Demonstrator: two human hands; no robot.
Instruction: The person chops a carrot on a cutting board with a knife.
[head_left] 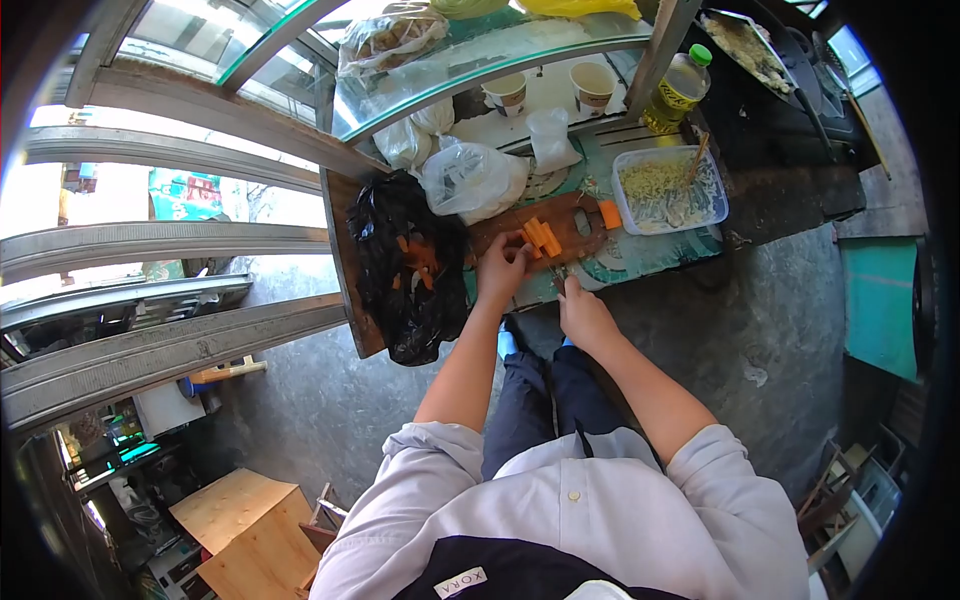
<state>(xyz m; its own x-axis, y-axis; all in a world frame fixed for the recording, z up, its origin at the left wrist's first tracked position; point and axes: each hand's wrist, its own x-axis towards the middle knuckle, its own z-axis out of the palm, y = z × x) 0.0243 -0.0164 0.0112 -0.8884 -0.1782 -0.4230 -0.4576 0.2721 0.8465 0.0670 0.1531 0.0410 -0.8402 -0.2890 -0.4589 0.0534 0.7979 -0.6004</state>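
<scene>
Orange carrot sticks [541,238] lie bunched on a wooden cutting board [570,222]. My left hand [500,270] is at the left end of the bunch, its fingers bent and closed against the carrot. Below the board's front edge, my right hand [585,315] is wrapped round the handle of a knife [559,271]; its blade points up towards the carrot and is only partly seen. A larger carrot chunk [610,213] rests by the board's handle hole. To the right, a clear plastic tub [643,222] contains pale and yellowish shreds, with chopsticks leaning in it.
Left of the board sits a black plastic bag [395,310] with orange peelings on it. Behind are a white plastic bag [475,180], paper cups [592,88] and a glass shelf [490,73]. An oil bottle [677,95] stands back right, near a tray of food [745,50].
</scene>
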